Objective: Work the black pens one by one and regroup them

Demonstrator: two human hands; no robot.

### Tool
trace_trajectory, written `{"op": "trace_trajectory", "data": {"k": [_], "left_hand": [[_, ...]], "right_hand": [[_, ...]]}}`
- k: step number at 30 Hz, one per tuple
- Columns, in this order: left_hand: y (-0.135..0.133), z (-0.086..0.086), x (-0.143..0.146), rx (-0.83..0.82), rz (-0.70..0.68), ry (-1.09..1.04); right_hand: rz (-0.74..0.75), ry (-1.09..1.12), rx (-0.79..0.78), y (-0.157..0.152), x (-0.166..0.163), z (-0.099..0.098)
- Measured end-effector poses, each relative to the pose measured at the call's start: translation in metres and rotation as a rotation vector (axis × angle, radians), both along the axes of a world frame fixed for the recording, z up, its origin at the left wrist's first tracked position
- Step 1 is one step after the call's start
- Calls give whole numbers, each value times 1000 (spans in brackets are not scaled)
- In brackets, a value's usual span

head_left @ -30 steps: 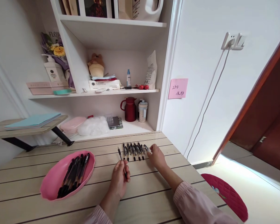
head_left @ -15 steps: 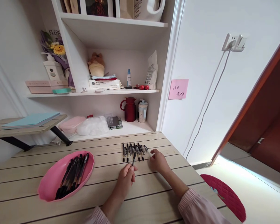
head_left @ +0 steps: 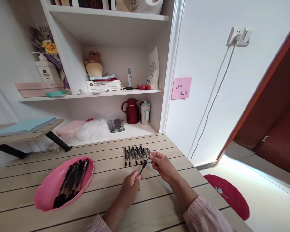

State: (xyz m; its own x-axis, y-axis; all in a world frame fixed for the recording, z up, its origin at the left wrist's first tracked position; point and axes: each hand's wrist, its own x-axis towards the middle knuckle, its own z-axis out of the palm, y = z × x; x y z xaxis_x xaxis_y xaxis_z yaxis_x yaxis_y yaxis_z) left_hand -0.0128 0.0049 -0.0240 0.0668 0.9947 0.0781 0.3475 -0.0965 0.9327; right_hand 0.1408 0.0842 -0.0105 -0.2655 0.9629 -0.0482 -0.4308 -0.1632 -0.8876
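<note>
Left hand point(head_left: 131, 186) pinches the near end of a black pen point(head_left: 144, 164), held slanted above the table point(head_left: 159, 206). Right hand point(head_left: 162, 162) closes its fingers on the pen's far tip, steadying it, just near of the row of pens point(head_left: 136, 154) lying side by side. Pink tray point(head_left: 47, 196) at left holds more pens, bunched and overlapping, count unclear. Fingertip contact hard to make out.

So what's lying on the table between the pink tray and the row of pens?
Nothing: in the head view, only bare wooden tabletop lies between the pink tray and the row of pens.
</note>
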Motion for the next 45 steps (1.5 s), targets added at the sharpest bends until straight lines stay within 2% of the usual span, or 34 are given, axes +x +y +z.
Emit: {"op": "trace_trajectory", "data": {"k": [9, 15, 27, 32, 37, 42, 45], "left_hand": [[0, -1, -1, -19, -1, -1], [2, -5, -1, -4, 4, -20], [1, -3, 0, 17, -7, 47], [1, -2, 0, 7, -15, 57], [1, -4, 0, 23, -35, 55], [1, -6, 0, 39, -24, 60], [1, -7, -1, 43, -39, 65]], "right_hand": [[-12, 3, 19, -4, -2, 4], [48, -87, 16, -6, -3, -2], [30, -203, 52, -11, -2, 0], [105, -183, 84, -11, -1, 1], [14, -206, 76, -10, -5, -5], [61, -147, 82, -9, -3, -6], [24, -139, 85, -8, -3, -7]]}}
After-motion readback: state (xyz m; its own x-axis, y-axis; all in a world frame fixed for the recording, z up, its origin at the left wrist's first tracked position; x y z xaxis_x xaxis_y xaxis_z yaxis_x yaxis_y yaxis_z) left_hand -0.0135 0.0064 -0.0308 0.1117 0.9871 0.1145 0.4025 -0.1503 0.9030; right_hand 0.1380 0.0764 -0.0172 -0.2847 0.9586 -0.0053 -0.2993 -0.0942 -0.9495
